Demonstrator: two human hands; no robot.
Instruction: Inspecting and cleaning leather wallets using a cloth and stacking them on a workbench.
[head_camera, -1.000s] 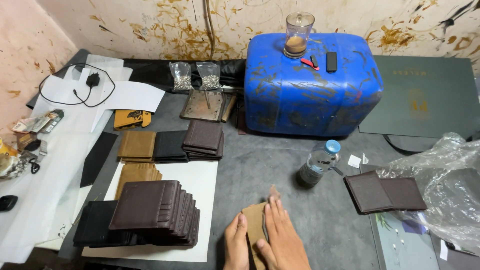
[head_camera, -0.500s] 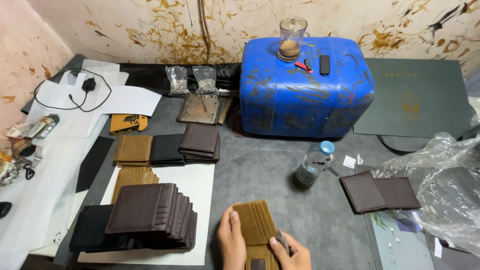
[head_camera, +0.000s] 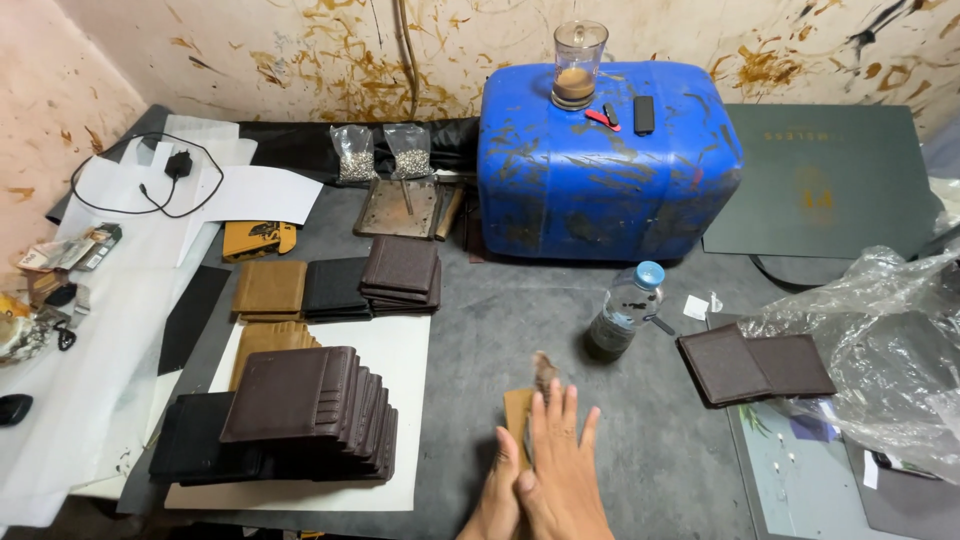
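Observation:
At the bottom centre, my right hand (head_camera: 560, 455) lies flat, fingers spread, on a tan leather wallet (head_camera: 516, 412); only the wallet's left edge shows. My left hand (head_camera: 494, 498) sits against the wallet's near left side, its thumb along the edge, partly under my right hand. A small dark tuft (head_camera: 545, 368), perhaps a brush tip, sticks out past my right fingertips. To the left, a fanned stack of dark brown wallets (head_camera: 310, 405) rests on a white sheet (head_camera: 405, 350).
Tan, black and brown wallet piles (head_camera: 335, 285) lie further back. A plastic water bottle (head_camera: 625, 310) stands beyond my hands, an open brown wallet (head_camera: 755, 362) to its right beside crumpled plastic wrap (head_camera: 880, 340). A blue canister (head_camera: 605, 175) carries a glass mug (head_camera: 578, 65).
The open tan wallet that both hands held is now folded under my flat right hand. The camera view has also shifted slightly.

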